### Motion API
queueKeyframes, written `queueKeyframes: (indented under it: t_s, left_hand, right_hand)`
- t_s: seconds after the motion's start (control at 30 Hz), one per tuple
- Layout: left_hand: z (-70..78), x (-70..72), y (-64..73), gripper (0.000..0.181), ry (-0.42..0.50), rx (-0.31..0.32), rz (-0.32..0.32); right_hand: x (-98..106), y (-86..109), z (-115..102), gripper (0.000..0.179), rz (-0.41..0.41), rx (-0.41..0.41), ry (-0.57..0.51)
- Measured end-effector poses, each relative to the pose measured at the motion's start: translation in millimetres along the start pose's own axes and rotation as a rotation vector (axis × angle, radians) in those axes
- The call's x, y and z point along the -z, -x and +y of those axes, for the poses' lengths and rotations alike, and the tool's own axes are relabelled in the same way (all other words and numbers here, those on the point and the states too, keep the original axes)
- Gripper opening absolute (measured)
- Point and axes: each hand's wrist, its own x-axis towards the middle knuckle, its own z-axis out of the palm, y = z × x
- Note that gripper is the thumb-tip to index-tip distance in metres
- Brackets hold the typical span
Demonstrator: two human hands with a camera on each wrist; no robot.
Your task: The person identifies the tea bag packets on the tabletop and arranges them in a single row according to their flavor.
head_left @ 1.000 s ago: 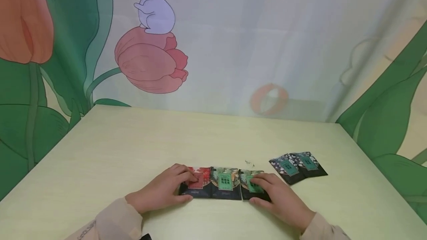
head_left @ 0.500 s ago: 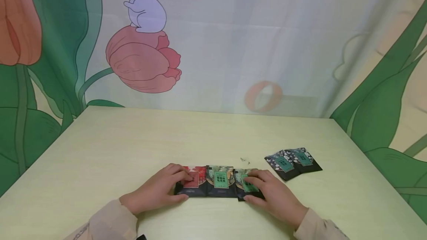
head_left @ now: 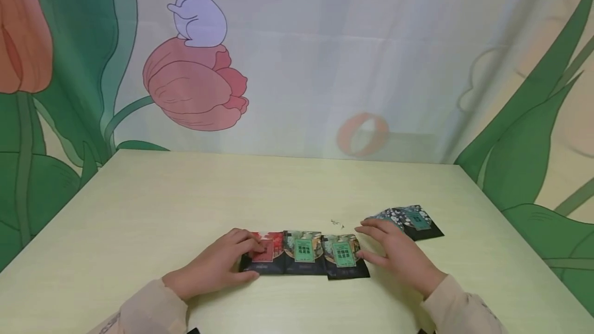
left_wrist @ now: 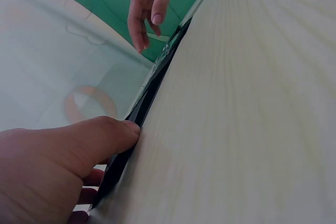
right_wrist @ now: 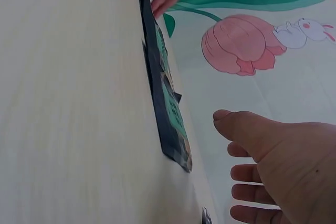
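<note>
Head view: a person's two hands work over a pale counter [head_left: 232, 184], where three flat packets lie side by side in a row. The left hand [head_left: 218, 262] grips the row's left end, its thumb at the near edge of the red packet [head_left: 273, 267] and its index finger bent onto the red label. The middle green packet [head_left: 304, 251] lies against the red one, just beyond the left hand's fingertips. The right green packet [head_left: 345, 255] meets the middle one, sits slightly nearer the person and is a little tilted. Just beside its right edge is the right hand [head_left: 402, 252], fingers loose and spread, holding nothing; the right wrist view shows its thumb apart from the packet. Farther back and to the right lie two flower-patterned packets [head_left: 421, 224], one partly hidden by the right hand. Small scraps [head_left: 337, 223] lie behind the right green packet. A cloth backdrop [head_left: 297, 76] printed with tulips and a white rabbit hangs behind the counter.
</note>
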Motion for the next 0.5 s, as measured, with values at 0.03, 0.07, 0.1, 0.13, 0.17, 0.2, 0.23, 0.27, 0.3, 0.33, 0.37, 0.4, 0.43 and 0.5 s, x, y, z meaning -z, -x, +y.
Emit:
queueKeyframes:
  t_s: [0.03, 0.07, 0.1, 0.13, 0.17, 0.2, 0.23, 0.27, 0.3, 0.33, 0.37, 0.4, 0.43, 0.5]
  left_hand:
    - [-0.1, -0.1, 0.1, 0.036, 0.0, 0.0, 0.0]
    - [-0.1, -0.2, 0.1, 0.036, -0.001, 0.001, 0.0]
    - [0.0, -0.1, 0.1, 0.036, 0.0, 0.001, 0.0]
    - [0.1, -0.1, 0.0, 0.036, 0.0, 0.001, -0.001]
    - [0.2, -0.1, 0.0, 0.036, 0.0, 0.002, -0.003]
    - [0.4, 0.0, 0.0, 0.036, 0.0, 0.004, -0.003]
    - [0.4, 0.1, 0.3, 0.036, 0.001, 0.006, -0.004]
    - [0.4, 0.0, 0.5, 0.036, 0.001, 0.008, -0.003]
    - [0.3, 0.0, 0.6, 0.036, 0.002, 0.008, -0.002]
    - [0.3, -0.1, 0.8, 0.036, 0.001, 0.009, -0.002]
    - [0.4, 0.0, 0.9, 0.036, 0.0, 0.007, 0.0]
    - [0.4, 0.1, 0.9, 0.036, 0.0, 0.005, 0.002]
    - [0.4, 0.1, 0.8, 0.036, 0.0, 0.003, 0.003]
    - [0.3, 0.3, 0.6, 0.036, -0.002, -0.001, 0.005]
  right_hand:
    - [0, -0.2, 3, 0.048, 0.008, 0.0, 0.002]
    - [1, -0.4, 5, 0.048, 0.017, 0.003, 0.003]
    - [1, -0.6, 7, 0.048, 0.024, 0.003, 0.002]
    - [2, -0.5, 9, 0.047, 0.034, 0.006, 0.002]
    - [3, -0.5, 10, 0.046, 0.042, 0.006, -0.003]
    - [4, -0.3, 12, 0.046, 0.046, 0.001, -0.007]
    - [5, -0.3, 13, 0.046, 0.05, -0.003, -0.007]
    - [5, -0.3, 15, 0.046, 0.053, -0.009, -0.007]
    - [5, -0.1, 17, 0.045, 0.054, -0.016, -0.005]
    - [5, 0.1, 19, 0.045, 0.056, -0.025, -0.001]
    - [4, 0.1, 22, 0.045, 0.055, -0.041, 0.005]
    - [4, 0.4, 24, 0.044, 0.054, -0.056, 0.01]
    - [4, 0.7, 27, 0.045, 0.054, -0.072, 0.014]
    - [5, 1.3, 31, 0.045, 0.048, -0.107, 0.018]
